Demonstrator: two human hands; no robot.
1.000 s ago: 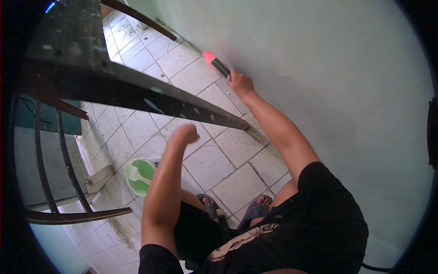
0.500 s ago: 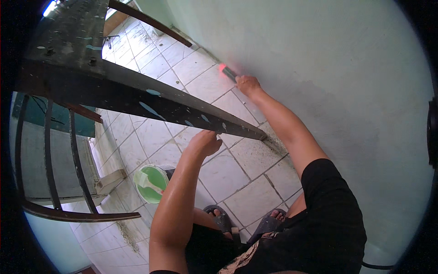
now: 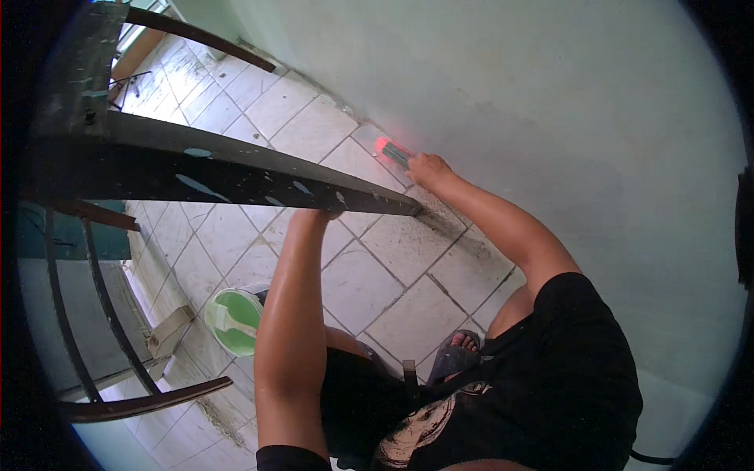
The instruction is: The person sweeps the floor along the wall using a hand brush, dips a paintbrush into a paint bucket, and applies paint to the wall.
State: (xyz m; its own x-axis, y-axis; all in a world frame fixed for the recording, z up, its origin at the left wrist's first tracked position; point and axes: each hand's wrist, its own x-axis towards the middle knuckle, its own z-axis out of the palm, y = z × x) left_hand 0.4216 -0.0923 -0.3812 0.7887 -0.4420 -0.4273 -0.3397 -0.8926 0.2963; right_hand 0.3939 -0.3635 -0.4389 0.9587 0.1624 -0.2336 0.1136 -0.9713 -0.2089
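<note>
Red-tipped dark tool [image 3: 395,155] sat clasped in my right hand [image 3: 430,171], near the foot of the pale wall [image 3: 628,102], which bore a dull grey patch [image 3: 503,145]. My left hand [image 3: 333,214] was mostly hidden behind a dark, paint-spotted post [image 3: 251,171] slanting across my view; whether it gripped anything, I couldn't tell. Below spread a whitish, dirt-smudged tiled floor [image 3: 365,282]. On it, leftward, stood a green-lined bucket [image 3: 245,304], with a curved dark railing [image 3: 149,406] farther left.
</note>
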